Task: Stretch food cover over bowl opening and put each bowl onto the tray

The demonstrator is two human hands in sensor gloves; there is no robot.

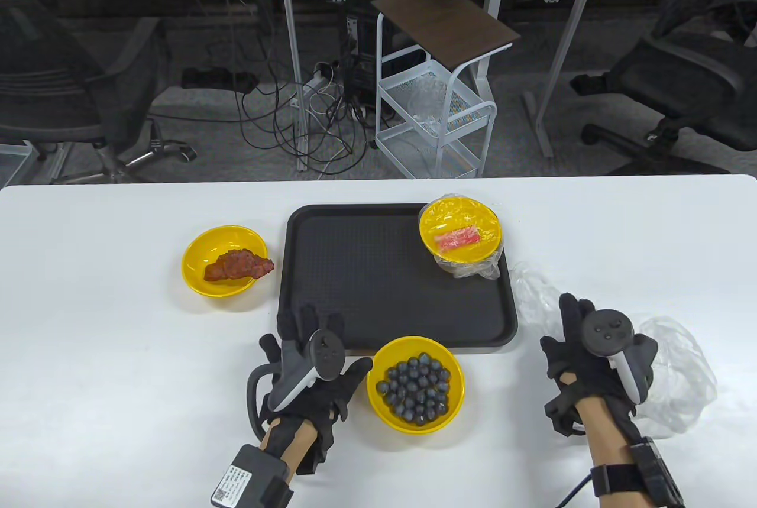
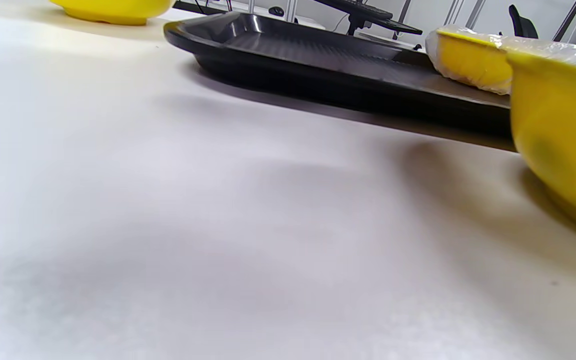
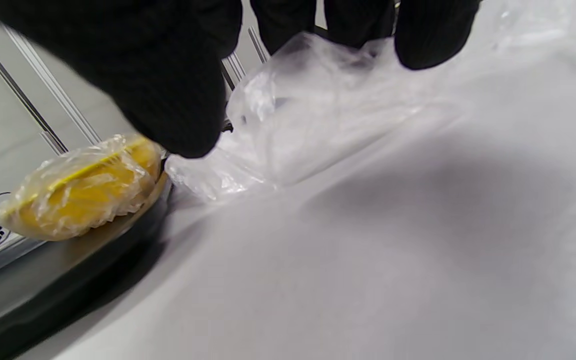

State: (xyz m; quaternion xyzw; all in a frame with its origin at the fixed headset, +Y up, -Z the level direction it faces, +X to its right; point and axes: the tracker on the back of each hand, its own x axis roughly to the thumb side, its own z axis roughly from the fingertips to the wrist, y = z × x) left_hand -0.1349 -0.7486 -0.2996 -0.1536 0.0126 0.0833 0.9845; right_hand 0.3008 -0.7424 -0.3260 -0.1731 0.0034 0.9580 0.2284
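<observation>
Table view: one covered bowl (image 1: 461, 230) sits on the tray (image 1: 355, 277) at its far right corner, film already stretched over it. Blueberry bowl (image 1: 415, 383) is uncovered on the table, touching the tray's near edge; the bowl with the brown food (image 1: 224, 260) is uncovered left of the tray. Left hand (image 1: 313, 363) lies flat beside the blueberry bowl, fingers spread, holding nothing. Right hand (image 1: 591, 348) is over the loose clear covers (image 1: 674, 378) right of the tray; grip not readable from here. Left wrist view: no fingers in shot, just table, tray edge, blueberry bowl wall (image 2: 558, 135) close on the right. Right wrist view: fingertips (image 3: 433, 35) and thumb are down at a crumpled cover (image 3: 293, 120), apparently closing on the film, but I cannot tell if the pinch has actually closed. Judgement: step in hand is fetching a cover for the second bowl, probably the blueberries. Next needs one sheet separated from the pile, opened with both hands, elastic rim hooked over the bowl edge.
</observation>
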